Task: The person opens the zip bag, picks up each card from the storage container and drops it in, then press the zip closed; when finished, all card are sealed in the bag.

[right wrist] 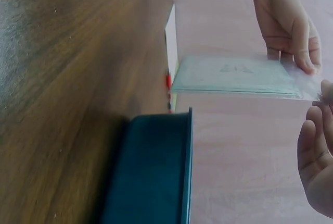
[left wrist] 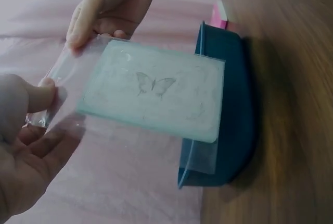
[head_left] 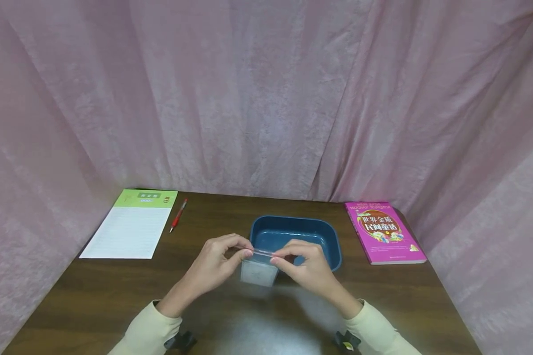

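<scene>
Between both hands hangs a clear plastic bag (left wrist: 67, 78) with a flat stack of pale sheets (left wrist: 151, 91) in it. A grey butterfly shows on the front sheet in the left wrist view. My left hand (head_left: 219, 261) pinches one end of the bag's top edge between thumb and fingers. At the other end of that edge, my right hand (head_left: 306, 266) pinches the film the same way. The stack hangs below the fingers, by the near left side of a dark blue plastic basin (head_left: 333, 246). In the head view the bag and right hand overlap part of the basin.
At the back left of the brown wooden table (head_left: 213, 217) lies a lined writing pad (head_left: 133, 231) with a green header. A red pen (head_left: 178, 216) is beside it. A magenta book (head_left: 384, 231) lies at the right. Pink curtains (head_left: 248, 98) hang around the table.
</scene>
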`<state>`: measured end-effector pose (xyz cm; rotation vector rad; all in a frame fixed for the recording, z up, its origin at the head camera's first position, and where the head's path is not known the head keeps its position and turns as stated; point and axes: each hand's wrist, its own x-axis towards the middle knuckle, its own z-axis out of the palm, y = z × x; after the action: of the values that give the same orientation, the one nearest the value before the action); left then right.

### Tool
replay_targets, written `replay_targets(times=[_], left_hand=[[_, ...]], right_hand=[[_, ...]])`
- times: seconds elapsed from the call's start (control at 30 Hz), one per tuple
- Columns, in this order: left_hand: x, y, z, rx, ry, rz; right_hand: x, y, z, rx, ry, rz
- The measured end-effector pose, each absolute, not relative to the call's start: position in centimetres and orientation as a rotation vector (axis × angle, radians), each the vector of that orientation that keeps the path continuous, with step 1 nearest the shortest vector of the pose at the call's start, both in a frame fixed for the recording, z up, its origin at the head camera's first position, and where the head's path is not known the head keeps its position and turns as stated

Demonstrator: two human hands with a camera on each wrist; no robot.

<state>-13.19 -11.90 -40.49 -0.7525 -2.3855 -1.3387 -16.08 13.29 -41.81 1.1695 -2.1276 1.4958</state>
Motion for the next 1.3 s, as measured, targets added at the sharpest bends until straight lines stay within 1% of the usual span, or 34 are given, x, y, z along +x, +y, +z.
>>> replay_targets(times=[0.23, 0.47, 0.9, 1.3], left_hand=[[-13.7, -13.9, -40.6, -0.659, -2.332, -1.377], [-14.1, -16.4, -40.8, -0.541, -2.359, -1.383], [-15.9, -21.6, -42.0, -0.412, -2.484, -1.262], [-17.0, -25.3, -43.2, -0.324, -2.606, -1.229]], right_hand=[[-16.5, 11.5, -41.5, 1.102, -2.255, 1.537], [-17.6, 9.1, -41.3, 1.026, -2.353, 1.612], [-20.7, 3.6, -42.5, 1.048, -2.438, 1.736], [-21.0, -0.5, -43.8, 0.912, -2.529, 1.87]])
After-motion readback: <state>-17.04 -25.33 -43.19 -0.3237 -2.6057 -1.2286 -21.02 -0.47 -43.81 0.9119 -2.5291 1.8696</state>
